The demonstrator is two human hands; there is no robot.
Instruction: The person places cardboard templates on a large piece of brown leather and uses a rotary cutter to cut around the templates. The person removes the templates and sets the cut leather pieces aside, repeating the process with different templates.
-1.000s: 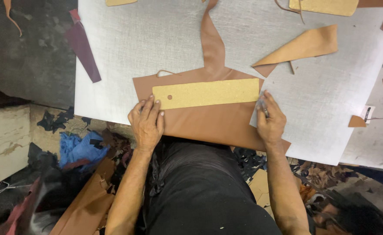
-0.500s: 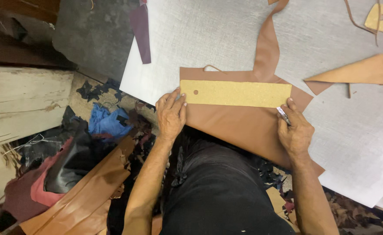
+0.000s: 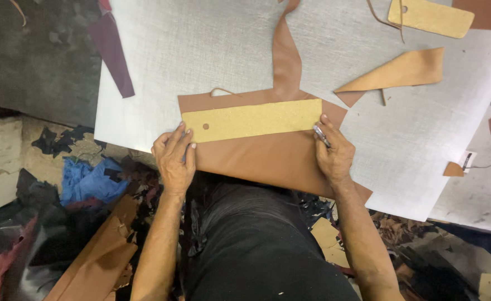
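Holding the tan template point(image 3: 252, 120) flat on the brown leather point(image 3: 267, 159), your left hand point(image 3: 173, 159) presses spread; your right hand point(image 3: 332, 153) pinches a pen point(image 3: 321, 135) at its end, ready to trace steadily.

Counted around the grey cutting board point(image 3: 201, 50): two yellow-tan rectangular card templates, one point(image 3: 252, 120) lying on the big brown leather piece point(image 3: 262, 159) at the board's near edge, the other point(image 3: 430, 17) at its far right corner. One tan leather triangle point(image 3: 396, 72) lies right of the board's middle. One dark maroon strip point(image 3: 111, 47) crosses its left edge. Two hands, left point(image 3: 173, 156) and right point(image 3: 332, 153), rest at the near edge; the right holds one silver pen-like tool point(image 3: 320, 135).
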